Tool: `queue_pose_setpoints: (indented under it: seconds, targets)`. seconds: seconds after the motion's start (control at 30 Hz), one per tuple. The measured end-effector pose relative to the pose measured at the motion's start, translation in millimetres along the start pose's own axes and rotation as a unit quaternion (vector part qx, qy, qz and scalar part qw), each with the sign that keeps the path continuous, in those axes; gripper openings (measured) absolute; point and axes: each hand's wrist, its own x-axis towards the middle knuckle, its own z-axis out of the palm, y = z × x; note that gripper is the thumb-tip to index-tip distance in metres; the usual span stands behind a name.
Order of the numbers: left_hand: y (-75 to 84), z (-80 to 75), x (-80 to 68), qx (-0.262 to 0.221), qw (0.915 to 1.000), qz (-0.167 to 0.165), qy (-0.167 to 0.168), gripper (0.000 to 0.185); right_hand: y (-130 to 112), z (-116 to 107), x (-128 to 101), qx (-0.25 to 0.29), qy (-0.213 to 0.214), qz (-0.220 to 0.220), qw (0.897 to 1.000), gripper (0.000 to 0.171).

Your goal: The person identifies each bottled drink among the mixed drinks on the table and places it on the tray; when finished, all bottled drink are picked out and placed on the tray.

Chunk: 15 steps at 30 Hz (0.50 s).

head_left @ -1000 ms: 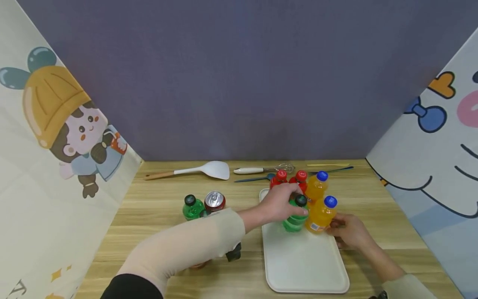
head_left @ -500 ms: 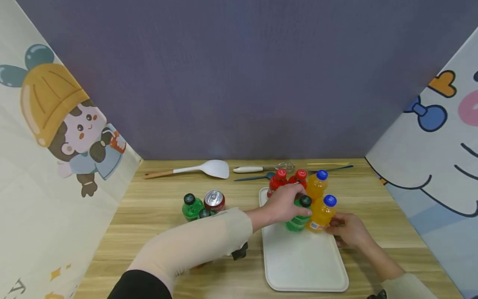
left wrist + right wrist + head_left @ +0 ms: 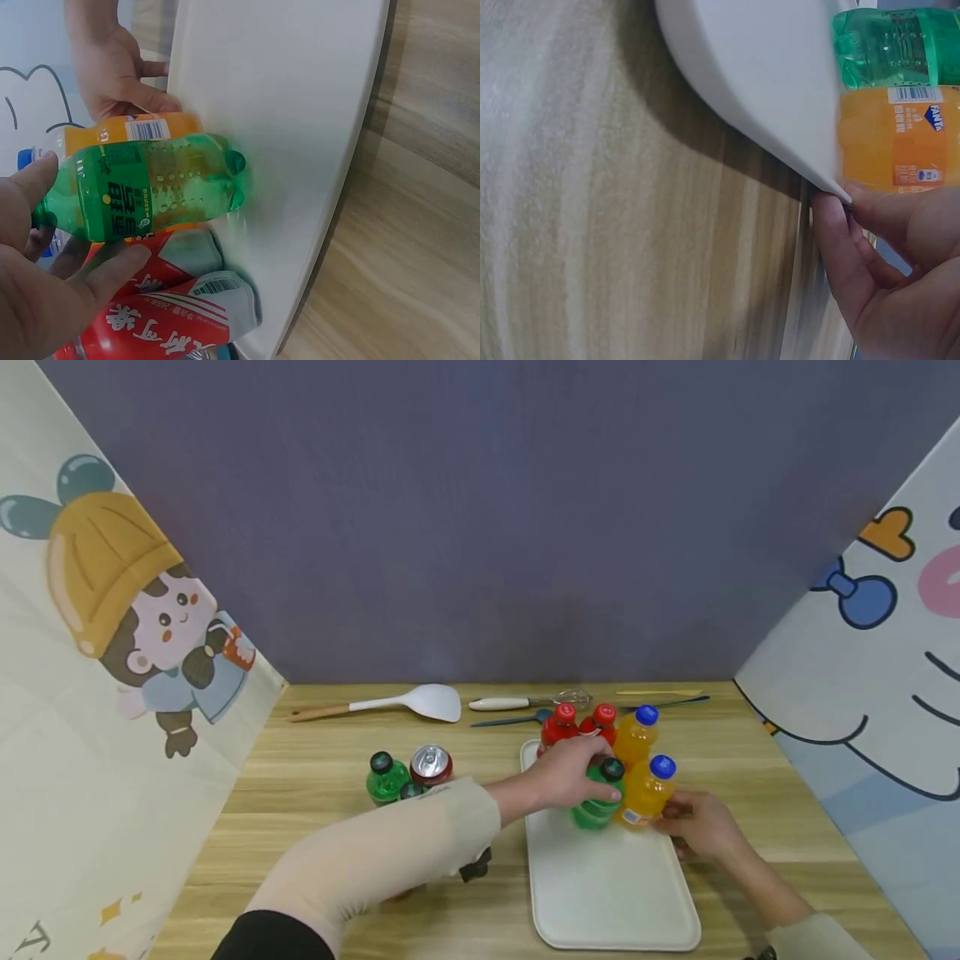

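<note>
My left hand grips a green soda bottle near its neck, thumb on one side and fingers on the other. The bottle stands upright over the white tray, right beside the front orange soda bottle. Behind it on the tray are another orange bottle and two red-capped cola bottles, one close under my left fingers. At the tray's right edge, my right hand pinches the rim between thumb and fingers, next to the front orange bottle.
Left of the tray stand green bottles and a soda can, partly hidden by my left sleeve. Along the back lie a white spatula, a whisk, a dark blue spoon and thin utensils.
My left hand has shifted the green bottle slightly right, closer to the front orange bottle. The right hand keeps its place at the tray rim.
</note>
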Motion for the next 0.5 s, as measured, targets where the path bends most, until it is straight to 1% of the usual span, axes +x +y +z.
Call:
queue_pose_setpoints:
  seconds: [0.17, 0.3, 0.4, 0.5]
  targets:
    - [1.3, -0.6, -2.2, 0.004, 0.9999, -0.007, -0.008, 0.042, 0.8, 0.6, -1.8, 0.007, -0.002, 0.001, 1.0, 0.047]
    - [0.6, -2.8, -4.9, 0.007, 0.9997, -0.013, -0.017, 0.049, 1.9, 0.7, -1.0, 0.006, -0.004, 0.003, 1.0, 0.049]
    - [-1.0, -6.8, -8.1, -0.004, 0.9995, -0.008, -0.031, 0.059, 3.4, 0.4, 0.3, 0.005, -0.002, 0.003, 1.0, 0.049]
    - [-2.1, -12.2, -12.1, -0.023, 0.9987, -0.001, -0.046, 0.065, 2.8, -0.5, 0.6, 0.003, -0.003, 0.001, 1.0, 0.049]
